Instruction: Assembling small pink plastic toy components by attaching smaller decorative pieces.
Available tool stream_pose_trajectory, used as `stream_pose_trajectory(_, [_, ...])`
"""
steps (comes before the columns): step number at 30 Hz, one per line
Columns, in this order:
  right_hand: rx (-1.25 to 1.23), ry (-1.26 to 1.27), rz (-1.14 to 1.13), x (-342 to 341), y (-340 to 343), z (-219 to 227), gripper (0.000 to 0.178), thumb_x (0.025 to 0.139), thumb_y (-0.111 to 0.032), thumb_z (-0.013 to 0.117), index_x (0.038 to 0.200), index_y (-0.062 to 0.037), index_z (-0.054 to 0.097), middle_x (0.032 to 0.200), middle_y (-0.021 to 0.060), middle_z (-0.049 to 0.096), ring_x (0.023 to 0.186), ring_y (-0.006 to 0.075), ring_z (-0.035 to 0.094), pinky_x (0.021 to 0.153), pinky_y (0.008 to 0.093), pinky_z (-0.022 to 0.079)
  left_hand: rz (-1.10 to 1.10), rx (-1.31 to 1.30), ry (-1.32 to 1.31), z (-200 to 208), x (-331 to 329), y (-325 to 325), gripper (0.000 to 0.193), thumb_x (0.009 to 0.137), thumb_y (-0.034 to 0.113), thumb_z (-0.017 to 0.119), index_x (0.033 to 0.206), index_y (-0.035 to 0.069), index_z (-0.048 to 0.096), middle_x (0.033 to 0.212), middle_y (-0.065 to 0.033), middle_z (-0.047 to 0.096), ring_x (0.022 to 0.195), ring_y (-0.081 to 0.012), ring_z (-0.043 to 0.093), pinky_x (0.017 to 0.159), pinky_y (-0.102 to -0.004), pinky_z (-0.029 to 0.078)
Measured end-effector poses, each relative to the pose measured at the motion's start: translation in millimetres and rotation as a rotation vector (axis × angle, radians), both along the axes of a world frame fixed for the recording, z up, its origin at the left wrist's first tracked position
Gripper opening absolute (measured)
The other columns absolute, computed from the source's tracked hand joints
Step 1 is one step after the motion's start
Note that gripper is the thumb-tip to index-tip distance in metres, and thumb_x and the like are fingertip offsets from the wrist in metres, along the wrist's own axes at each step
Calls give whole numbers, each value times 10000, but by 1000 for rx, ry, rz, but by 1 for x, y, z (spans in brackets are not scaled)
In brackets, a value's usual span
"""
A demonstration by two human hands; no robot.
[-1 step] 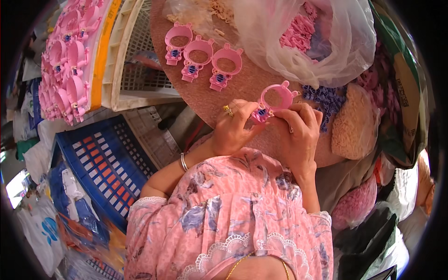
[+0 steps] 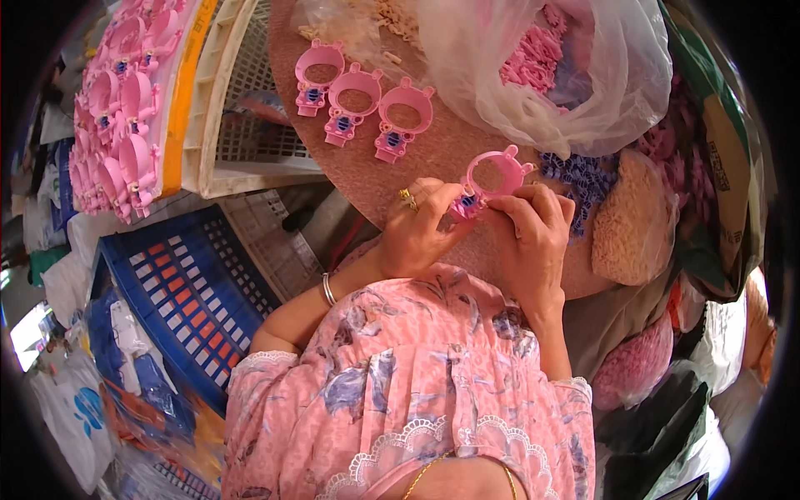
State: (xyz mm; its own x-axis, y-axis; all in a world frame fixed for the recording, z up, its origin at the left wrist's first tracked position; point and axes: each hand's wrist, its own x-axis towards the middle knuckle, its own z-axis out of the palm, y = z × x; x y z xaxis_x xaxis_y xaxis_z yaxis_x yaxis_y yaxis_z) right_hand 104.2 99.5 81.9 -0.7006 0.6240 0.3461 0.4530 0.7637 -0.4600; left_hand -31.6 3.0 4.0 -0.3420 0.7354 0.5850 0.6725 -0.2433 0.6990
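Note:
Over the near part of the round table, my left hand [image 2: 423, 223] is closed round the lower body of a pink plastic figure [image 2: 510, 173]. The figure has an open ring for a head, small ears and a blue piece on its front. From the other side, my right hand [image 2: 537, 221] pinches the figure just below its ring. Any small part between those fingertips is hidden. Beyond my left hand, three matching pink figures [image 2: 403, 117] lie in a row. Small blue parts [image 2: 583, 179] are heaped just right of my right hand.
A clear plastic bag [image 2: 467, 58] of pink pieces [image 2: 537, 58] stands at the far side. A bag of cream-coloured parts [image 2: 633, 221] sits at the right. Leftward are a white crate [image 2: 204, 158], a board of finished-looking pink figures [image 2: 117, 108] and a blue basket [image 2: 187, 292].

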Motion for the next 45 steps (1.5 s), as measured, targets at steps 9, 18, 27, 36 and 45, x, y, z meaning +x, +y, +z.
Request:
stream_pose_trajectory(9, [4, -56, -165, -10, -18, 0, 131, 789, -90, 736, 780, -50, 611, 733, 61, 562, 720, 244, 535, 726, 363, 373, -17, 215, 210, 0, -5, 8, 476, 736, 64, 815, 1126, -12, 553, 941, -120, 635, 835, -287, 632, 734, -371, 531])
stream_pose_trajectory(18, [-3, 28, -171, -8, -18, 0, 132, 784, -78, 752, 822, -53, 628, 781, 68, 596, 690, 237, 556, 727, 335, 412, 70, 91, 97, 20, -2, 10, 603, 659, 53, 884, 1154, -4, 544, 994, -136, 641, 854, -274, 648, 711, -335, 535])
stream_pose_trajectory(27, [-343, 208, -284, -6, -11, -2, 316, 730, -55, 824, 786, -43, 513, 757, -3, 486, 642, 94, 409, 571, 233, 351, -36, 219, 125, 11, -7, 9, 509, 710, 59, 846, 1121, -8, 555, 993, -124, 636, 886, -278, 641, 748, -367, 536])
stream_pose_trajectory(36, [-438, 150, -353, -6, -9, -5, 385, 754, -67, 812, 788, -66, 429, 672, -33, 384, 615, 64, 331, 546, 231, 305, -98, 109, 46, 16, -11, 8, 488, 714, 62, 839, 1115, 6, 566, 1019, -129, 655, 925, -288, 647, 772, -364, 544])
stream_pose_trajectory(45, [-701, 477, -404, 7, -11, -20, 406, 765, -118, 837, 966, -81, 486, 837, -19, 489, 747, 83, 452, 680, 223, 383, 82, -181, -397, 13, 3, 1, 584, 681, 238, 900, 1136, 53, 585, 948, -80, 669, 836, -186, 670, 774, -323, 543])
